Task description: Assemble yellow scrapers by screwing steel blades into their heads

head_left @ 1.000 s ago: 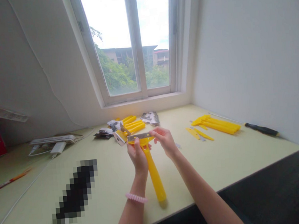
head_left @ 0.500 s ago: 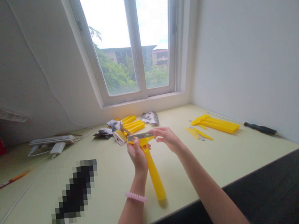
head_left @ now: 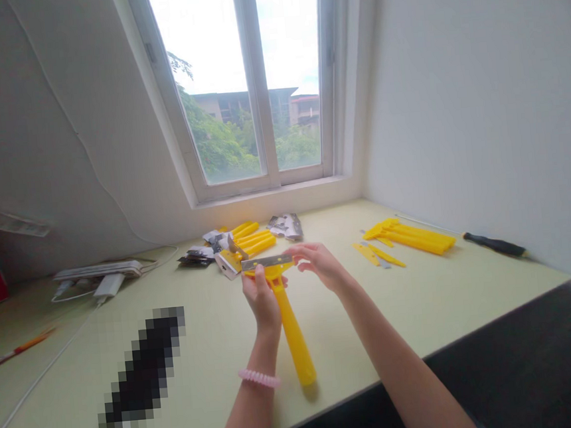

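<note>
My left hand [head_left: 262, 301] is wrapped round the head of a yellow scraper [head_left: 294, 333], its thumb pressed on the front. The handle points down toward the table's front edge. Across the top of the head lies a flat metal blade [head_left: 274, 261] with holes in it. At the blade's right end, my right hand [head_left: 317, 262] has its thumb and fingertips closed; how firmly they grip cannot be seen. Behind the left hand are more yellow scrapers [head_left: 258, 243] and an opened package [head_left: 228, 264].
On the right lie yellow scraper handles [head_left: 420, 237], loose yellow blade covers [head_left: 386, 256] and a black-handled screwdriver [head_left: 495, 244]. Crumpled packaging [head_left: 286, 226] is near the window. A power strip [head_left: 98, 273] with cables and a pixelated dark object [head_left: 142, 370] are on the left.
The blade's face looks tilted slightly differently, with its metal catching more light. Both hands keep nearly the same place; the whole view has shifted very slightly.
</note>
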A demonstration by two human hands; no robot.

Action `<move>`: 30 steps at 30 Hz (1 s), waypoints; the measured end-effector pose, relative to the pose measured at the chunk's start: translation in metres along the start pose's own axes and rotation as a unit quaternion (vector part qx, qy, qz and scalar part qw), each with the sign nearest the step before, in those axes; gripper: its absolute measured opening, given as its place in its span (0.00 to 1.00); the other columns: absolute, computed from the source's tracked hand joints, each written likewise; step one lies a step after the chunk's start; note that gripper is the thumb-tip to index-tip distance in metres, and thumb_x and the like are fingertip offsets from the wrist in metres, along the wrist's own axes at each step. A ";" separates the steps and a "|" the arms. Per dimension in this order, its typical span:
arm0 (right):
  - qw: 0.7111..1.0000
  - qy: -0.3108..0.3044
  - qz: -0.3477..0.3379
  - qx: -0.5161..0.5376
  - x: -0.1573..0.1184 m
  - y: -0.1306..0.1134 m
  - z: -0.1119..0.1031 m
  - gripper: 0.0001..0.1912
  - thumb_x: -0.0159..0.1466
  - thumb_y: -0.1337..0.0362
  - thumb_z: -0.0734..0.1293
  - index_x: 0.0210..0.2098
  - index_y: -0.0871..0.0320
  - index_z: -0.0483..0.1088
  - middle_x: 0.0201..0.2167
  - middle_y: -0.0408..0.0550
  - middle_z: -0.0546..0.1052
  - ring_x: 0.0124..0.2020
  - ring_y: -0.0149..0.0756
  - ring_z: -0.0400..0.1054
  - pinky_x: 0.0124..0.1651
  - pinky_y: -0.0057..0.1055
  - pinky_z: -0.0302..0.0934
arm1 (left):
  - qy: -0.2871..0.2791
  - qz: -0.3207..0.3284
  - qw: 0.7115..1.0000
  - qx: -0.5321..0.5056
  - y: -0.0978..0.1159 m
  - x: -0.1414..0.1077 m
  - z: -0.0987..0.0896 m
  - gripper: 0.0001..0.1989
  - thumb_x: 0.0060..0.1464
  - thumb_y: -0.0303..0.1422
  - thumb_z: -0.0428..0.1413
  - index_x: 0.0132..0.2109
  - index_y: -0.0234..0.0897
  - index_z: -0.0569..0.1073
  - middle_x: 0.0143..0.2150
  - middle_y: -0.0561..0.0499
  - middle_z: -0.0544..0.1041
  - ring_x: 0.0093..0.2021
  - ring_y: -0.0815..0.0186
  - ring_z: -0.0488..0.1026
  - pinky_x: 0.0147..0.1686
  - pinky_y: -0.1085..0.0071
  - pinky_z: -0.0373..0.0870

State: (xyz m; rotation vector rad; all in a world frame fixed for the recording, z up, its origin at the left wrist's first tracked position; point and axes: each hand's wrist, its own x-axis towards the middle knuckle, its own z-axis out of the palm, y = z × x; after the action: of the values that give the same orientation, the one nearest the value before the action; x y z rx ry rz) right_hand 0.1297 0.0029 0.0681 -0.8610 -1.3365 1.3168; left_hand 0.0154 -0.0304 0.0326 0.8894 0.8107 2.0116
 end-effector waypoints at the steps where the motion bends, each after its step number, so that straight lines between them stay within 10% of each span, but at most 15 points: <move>1: 1.000 -0.002 0.000 -0.004 0.000 -0.001 -0.001 0.10 0.49 0.60 0.66 0.25 0.60 0.75 0.26 0.46 0.73 0.24 0.26 0.60 0.25 0.24 0.52 | 0.000 0.000 1.000 0.000 0.000 0.000 0.000 0.11 0.49 0.38 0.51 0.37 0.36 0.62 0.18 0.57 0.69 0.16 0.68 0.69 0.17 0.74 0.64; 30: 0.936 0.026 -0.332 -0.118 -0.012 0.010 -0.004 0.13 0.51 0.77 0.61 0.24 0.56 0.74 0.32 0.47 0.76 0.37 0.35 0.70 0.43 0.35 0.63 | -0.030 -0.026 0.999 -0.008 -0.004 0.000 0.000 0.14 0.50 0.39 0.51 0.41 0.35 0.64 0.22 0.56 0.70 0.18 0.70 0.69 0.19 0.75 0.63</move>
State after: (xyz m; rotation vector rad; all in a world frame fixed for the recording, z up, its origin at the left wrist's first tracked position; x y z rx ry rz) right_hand 0.1351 -0.0064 0.0561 -0.5146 -1.5777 0.6118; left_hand 0.0167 -0.0284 0.0300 0.9072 0.7755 1.9346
